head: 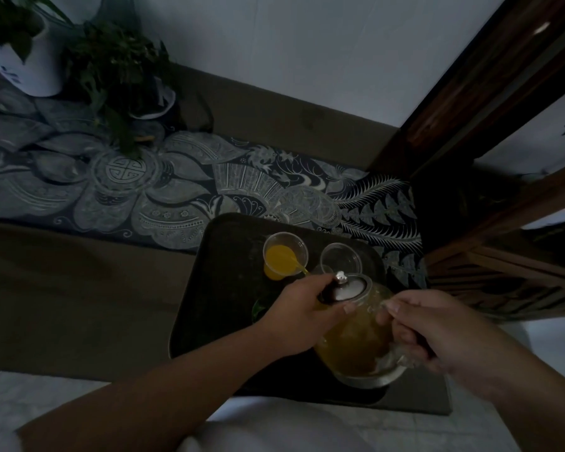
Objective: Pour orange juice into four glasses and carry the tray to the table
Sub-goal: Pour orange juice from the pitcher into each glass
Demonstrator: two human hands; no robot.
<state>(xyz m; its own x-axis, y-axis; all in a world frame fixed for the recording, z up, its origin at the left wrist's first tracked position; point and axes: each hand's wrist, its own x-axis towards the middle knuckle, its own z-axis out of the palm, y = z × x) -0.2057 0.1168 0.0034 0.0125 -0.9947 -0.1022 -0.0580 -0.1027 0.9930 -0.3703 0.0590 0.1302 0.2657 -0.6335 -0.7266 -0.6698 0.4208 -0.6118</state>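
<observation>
A dark tray (222,288) lies on the brown counter. On its far part stands a clear glass (284,256) partly filled with orange juice, and beside it to the right an empty clear glass (340,258). A glass pot of orange juice (356,337) is tilted toward the left glass, and a thin stream runs from its spout into that glass. My left hand (300,314) presses on the pot's metal lid (346,288). My right hand (437,334) grips the pot's handle. Any other glasses are hidden behind my hands and the pot.
A patterned dark-blue cloth (177,190) runs across the counter behind the tray. Two potted plants in white pots (36,70) stand at the back left. A dark wooden cabinet frame (490,93) rises at the right. Pale floor tiles show below the counter's edge.
</observation>
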